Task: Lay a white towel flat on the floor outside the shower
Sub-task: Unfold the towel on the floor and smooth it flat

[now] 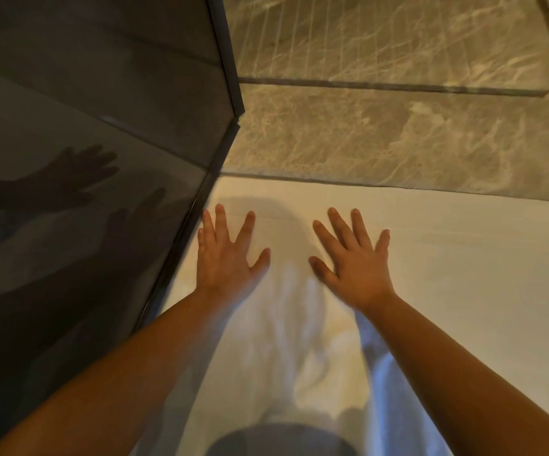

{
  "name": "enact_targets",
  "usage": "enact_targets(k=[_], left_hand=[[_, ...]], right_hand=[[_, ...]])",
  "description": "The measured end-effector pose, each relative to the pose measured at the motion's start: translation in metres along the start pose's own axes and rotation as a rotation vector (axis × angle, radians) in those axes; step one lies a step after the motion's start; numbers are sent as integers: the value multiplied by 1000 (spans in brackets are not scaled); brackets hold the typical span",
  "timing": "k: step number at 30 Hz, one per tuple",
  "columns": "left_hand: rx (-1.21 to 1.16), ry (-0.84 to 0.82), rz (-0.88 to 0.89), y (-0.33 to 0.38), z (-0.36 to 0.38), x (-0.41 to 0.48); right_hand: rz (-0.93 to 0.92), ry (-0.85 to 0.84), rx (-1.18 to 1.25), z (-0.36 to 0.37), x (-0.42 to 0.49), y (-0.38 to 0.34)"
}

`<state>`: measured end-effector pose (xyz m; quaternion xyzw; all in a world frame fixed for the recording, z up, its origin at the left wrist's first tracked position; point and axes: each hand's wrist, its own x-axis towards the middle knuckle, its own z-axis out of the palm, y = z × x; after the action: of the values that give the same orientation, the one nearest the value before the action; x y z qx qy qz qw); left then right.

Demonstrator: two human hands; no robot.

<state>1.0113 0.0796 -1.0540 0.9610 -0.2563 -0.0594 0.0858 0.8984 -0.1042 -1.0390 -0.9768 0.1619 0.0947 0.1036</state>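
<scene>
— Nearest the camera, what is seen?

— Two bare forearms are seen reaching forward, with a blurred dark shape low between them that cannot be identified. Under them the white towel point(447, 264) is spread on the floor.

— How are the hands held?

— Both are opened flat, fingers splayed, palms pressed down on the cloth. Nothing is gripped. The left hand point(225, 255) is placed just beside the dark frame of the glass shower panel point(85, 159); the right hand point(353, 261) is set near it, toward the towel's middle.

— Which way does the towel lie from them?

— It is lain beneath both, and its long axis appears to run left to right, so most of the bare cloth is stretched away to the right, past the right hand. That hand is judged the nearer for smoothing the rest.

— Is it flat yet?

— Mostly, it seems. Soft creases are suggested between the wrists, though that part is blurred.

— And farther off?

— The towel's far edge is laid close along a dark joint in the marble floor point(398, 133). Beyond, only veined stone and another dark line are seen. Leftward travel is blocked by the panel; rightward, nothing is seen in the way.
</scene>
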Motion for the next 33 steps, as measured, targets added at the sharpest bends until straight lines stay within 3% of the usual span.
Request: enact_targets(k=[10,14,16,19,22,25,33], left_hand=[[34,44,34,-9,7,6],[51,61,41,0,-5,-1],[35,103,129,13,-16,-10],[-82,143,324,47,-28,-36],[-110,38,472,85,-23,-74],[13,-199,428,105,-9,-108],[235,-185,389,105,-18,-120]], right_hand=[[-33,-48,73,-16,3,-1],[-205,62,118,-26,-28,2],[-243,-15,66,-22,-52,17],[-136,-78,51,-24,-81,60],[-23,18,76,-34,-101,92],[-87,-16,22,-32,-116,95],[-235,41,62,-23,-113,88]])
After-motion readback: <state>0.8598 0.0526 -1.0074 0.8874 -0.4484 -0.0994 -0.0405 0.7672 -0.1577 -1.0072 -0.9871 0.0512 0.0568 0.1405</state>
